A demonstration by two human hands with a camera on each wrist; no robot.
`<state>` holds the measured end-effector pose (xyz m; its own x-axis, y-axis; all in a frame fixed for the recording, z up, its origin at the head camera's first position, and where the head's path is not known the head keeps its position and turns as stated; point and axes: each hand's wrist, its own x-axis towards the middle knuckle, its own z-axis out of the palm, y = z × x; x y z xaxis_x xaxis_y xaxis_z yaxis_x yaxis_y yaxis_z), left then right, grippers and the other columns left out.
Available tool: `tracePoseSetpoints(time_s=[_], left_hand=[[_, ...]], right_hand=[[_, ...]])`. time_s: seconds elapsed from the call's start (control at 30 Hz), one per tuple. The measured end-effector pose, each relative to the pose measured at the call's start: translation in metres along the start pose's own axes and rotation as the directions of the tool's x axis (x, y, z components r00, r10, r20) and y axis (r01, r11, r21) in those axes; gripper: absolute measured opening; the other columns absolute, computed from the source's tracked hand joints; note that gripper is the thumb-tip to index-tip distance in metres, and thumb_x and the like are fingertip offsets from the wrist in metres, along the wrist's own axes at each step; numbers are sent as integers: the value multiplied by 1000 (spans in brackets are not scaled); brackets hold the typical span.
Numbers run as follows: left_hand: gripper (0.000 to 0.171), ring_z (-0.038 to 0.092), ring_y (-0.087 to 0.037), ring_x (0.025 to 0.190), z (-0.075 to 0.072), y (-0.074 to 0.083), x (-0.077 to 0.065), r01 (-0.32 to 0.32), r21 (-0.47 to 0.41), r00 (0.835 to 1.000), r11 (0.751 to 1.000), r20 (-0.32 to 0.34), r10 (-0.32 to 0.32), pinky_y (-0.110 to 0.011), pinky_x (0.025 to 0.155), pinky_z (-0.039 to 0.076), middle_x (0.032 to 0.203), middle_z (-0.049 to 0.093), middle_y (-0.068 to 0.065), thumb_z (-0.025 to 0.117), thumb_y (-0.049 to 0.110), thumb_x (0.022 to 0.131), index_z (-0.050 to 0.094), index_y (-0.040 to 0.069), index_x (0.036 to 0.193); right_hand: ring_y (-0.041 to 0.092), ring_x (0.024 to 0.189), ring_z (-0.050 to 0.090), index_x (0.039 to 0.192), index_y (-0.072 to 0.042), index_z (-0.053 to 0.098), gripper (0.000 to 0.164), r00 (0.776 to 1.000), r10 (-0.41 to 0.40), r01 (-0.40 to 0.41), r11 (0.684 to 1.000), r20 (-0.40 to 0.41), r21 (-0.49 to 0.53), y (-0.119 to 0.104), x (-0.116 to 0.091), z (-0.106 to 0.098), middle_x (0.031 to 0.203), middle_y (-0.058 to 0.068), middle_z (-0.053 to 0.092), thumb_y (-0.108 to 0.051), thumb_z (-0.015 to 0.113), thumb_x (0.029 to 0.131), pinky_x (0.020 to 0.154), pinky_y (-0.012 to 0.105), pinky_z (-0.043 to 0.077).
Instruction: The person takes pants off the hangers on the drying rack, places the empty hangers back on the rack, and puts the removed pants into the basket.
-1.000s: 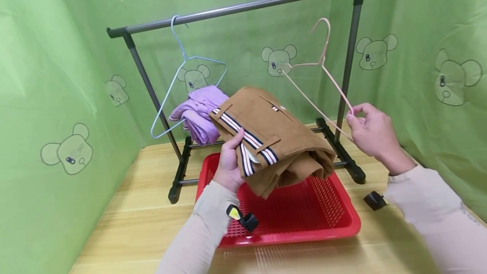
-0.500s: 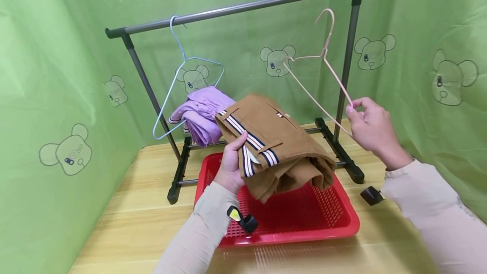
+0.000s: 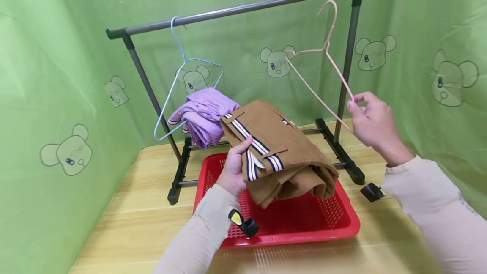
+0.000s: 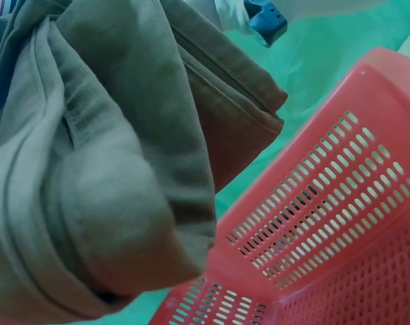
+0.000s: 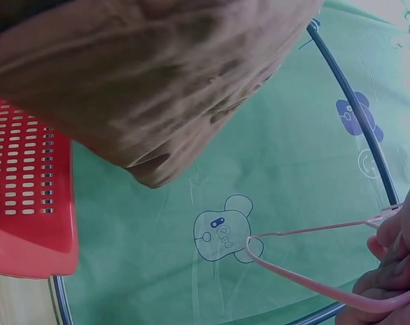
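Observation:
My left hand point(image 3: 233, 167) grips a folded pair of brown trousers point(image 3: 283, 141) by the waistband, its thumb lying over the striped navy, white and red trim. The bundle is above the red basket point(image 3: 304, 238). At the right, my right hand point(image 3: 374, 124) pinches the corner of a pink clothes hanger point(image 3: 340, 72), whose hook points up below the rack's bar without touching it. Hanger and trousers are apart. In the left wrist view, trouser folds point(image 4: 123, 149) hide my left hand. The right wrist view shows my right fingers point(image 5: 387, 284) around the hanger wire.
A grey clothes rack point(image 3: 247, 9) stands behind the basket. From its bar, at left, hangs a blue hanger point(image 3: 169, 95) with a purple garment point(image 3: 207, 111) over its lower wire. Green patterned curtains point(image 3: 64, 105) surround the wooden table point(image 3: 125, 223).
The brown trousers and my left hand have shifted slightly down and to the right. My right hand has raised the pink hanger a little, its hook nearer the bar.

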<state>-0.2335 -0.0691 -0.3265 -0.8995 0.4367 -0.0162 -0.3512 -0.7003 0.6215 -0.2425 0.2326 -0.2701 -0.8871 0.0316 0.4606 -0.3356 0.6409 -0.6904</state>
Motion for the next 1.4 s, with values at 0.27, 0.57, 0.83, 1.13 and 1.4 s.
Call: tracePoseSetpoints(time_s=[0.27,0.57,0.83,1.13,1.4], left_hand=[[24,68,-14,79,-1,-4,-3,40,36,999,999,-12,-39,-27,76,55,87,70,-3,43,24,100,63,11,98],[25,68,-13,78,-3,-7,-7,100,57,995,993,-12,-100,-25,76,54,86,70,-2,44,25,100,64,11,96],[24,68,-13,79,-4,-10,-7,118,79,993,990,-24,-116,-24,76,54,86,70,-1,46,25,100,64,11,97],[25,68,-13,80,-6,-15,-9,141,95,990,986,-16,-140,-25,77,54,87,70,-1,43,25,101,63,10,98],[23,68,-13,82,-8,-19,-12,163,103,986,981,-30,-161,-25,77,54,89,70,-1,45,24,100,63,11,100]], right_hand=[[15,42,37,125,8,44,41,1000,7,-6,1000,2,-8,-4,3,-2,60,5,44,-28,35,106,33,29,33],[14,42,36,126,6,45,42,1000,11,-11,1000,5,-13,-10,4,-3,61,5,45,-29,36,105,32,30,33],[15,42,35,125,5,47,40,1000,-6,6,1000,-6,-13,-14,5,-4,59,4,43,-29,37,105,32,30,32],[15,43,37,126,7,46,42,1000,-7,7,1000,0,-1,-17,8,-6,60,5,44,-28,37,105,33,29,33],[17,43,39,124,5,48,41,1000,-9,9,1000,-12,11,-23,8,-8,62,9,47,-29,37,105,33,30,36]])
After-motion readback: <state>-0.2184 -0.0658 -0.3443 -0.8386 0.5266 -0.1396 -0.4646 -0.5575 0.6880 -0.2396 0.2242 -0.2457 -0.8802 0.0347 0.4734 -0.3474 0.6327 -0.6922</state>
